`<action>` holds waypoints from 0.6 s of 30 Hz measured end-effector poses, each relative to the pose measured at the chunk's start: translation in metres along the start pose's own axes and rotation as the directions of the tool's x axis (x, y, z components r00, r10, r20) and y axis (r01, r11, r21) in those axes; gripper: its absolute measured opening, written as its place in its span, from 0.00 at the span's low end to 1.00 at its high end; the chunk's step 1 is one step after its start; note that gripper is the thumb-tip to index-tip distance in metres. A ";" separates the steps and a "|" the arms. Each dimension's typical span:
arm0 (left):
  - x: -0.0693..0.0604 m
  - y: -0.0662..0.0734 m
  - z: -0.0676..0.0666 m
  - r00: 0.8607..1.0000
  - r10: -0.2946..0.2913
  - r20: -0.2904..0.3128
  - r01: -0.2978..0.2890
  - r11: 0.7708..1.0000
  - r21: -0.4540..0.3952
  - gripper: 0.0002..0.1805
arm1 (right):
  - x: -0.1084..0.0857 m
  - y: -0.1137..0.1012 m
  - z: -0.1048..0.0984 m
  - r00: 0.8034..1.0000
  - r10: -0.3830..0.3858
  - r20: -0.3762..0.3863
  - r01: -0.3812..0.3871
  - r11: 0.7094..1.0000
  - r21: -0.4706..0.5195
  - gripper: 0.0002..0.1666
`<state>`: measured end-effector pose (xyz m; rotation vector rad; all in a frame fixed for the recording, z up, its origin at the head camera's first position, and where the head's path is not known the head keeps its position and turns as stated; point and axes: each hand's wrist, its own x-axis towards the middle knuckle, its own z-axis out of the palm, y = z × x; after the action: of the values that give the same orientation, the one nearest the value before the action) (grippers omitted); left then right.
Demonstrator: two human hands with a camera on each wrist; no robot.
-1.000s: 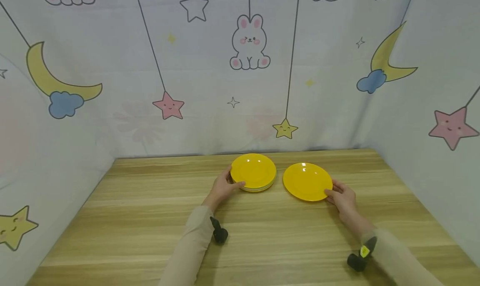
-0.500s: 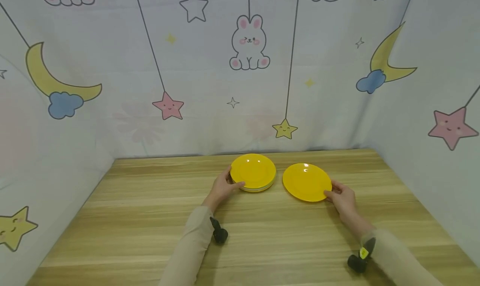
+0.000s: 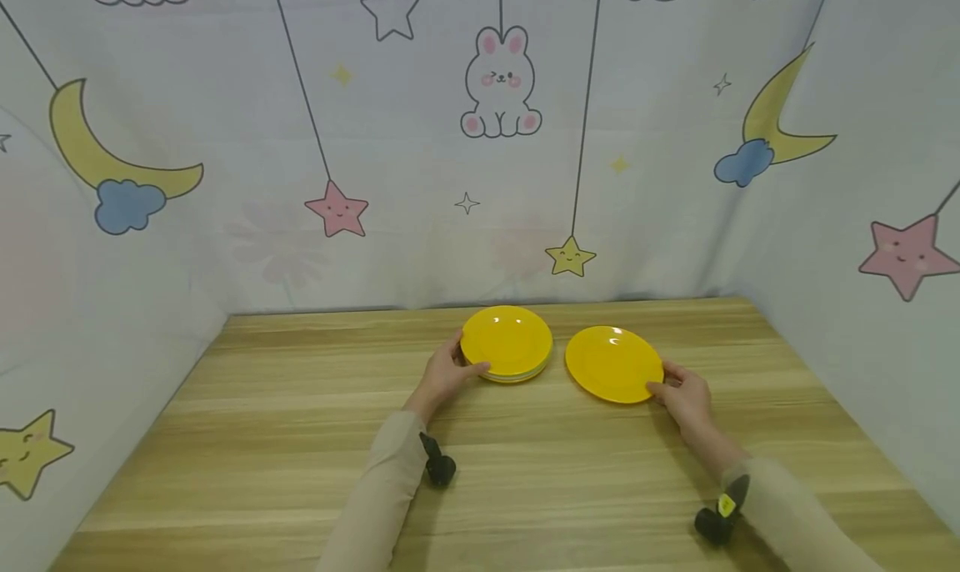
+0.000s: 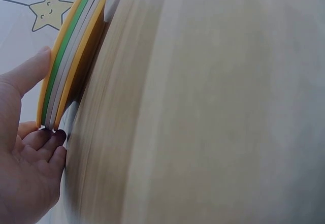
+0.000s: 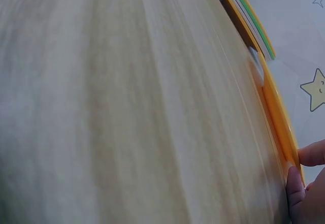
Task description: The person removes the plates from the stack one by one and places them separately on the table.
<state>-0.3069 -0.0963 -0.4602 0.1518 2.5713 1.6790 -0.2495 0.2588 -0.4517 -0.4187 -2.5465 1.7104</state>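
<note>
A stack of plates (image 3: 507, 343), yellow on top with green, whitish and yellow rims below, stands on the wooden table near its back edge. My left hand (image 3: 446, 375) holds this stack at its left side; the left wrist view shows the thumb (image 4: 36, 67) against the top plate and curled fingers at the lower rims. To the right lies a single yellow plate (image 3: 613, 363), apart from the stack in the head view. Its right rim is pinched by my right hand (image 3: 686, 395), thumb above and fingers below. In the right wrist view this plate (image 5: 278, 113) appears slightly tilted.
The wooden table (image 3: 480, 489) is bounded by a pale curtain (image 3: 420, 138) printed with stars, moons and a rabbit, behind and at both sides. A small black wrist camera (image 3: 439, 470) sits on the left sleeve, another black camera (image 3: 712, 525) on the right.
</note>
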 end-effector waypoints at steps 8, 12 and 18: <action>0.001 0.000 0.001 1.000 -0.002 -0.002 0.002 1.000 0.011 0.47 | 0.001 0.000 -0.001 1.000 -0.007 -0.004 0.007 1.000 0.010 0.34; 0.000 0.001 0.000 1.000 -0.006 0.000 0.006 1.000 0.011 0.47 | 0.001 -0.001 -0.002 1.000 -0.009 -0.007 0.009 1.000 0.011 0.34; 0.000 0.000 0.001 1.000 -0.008 -0.001 0.008 1.000 0.008 0.47 | 0.001 -0.004 -0.005 1.000 -0.006 -0.016 0.007 1.000 0.027 0.35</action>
<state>-0.3066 -0.0957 -0.4602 0.1411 2.5769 1.6666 -0.2506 0.2619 -0.4463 -0.4202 -2.5077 1.7309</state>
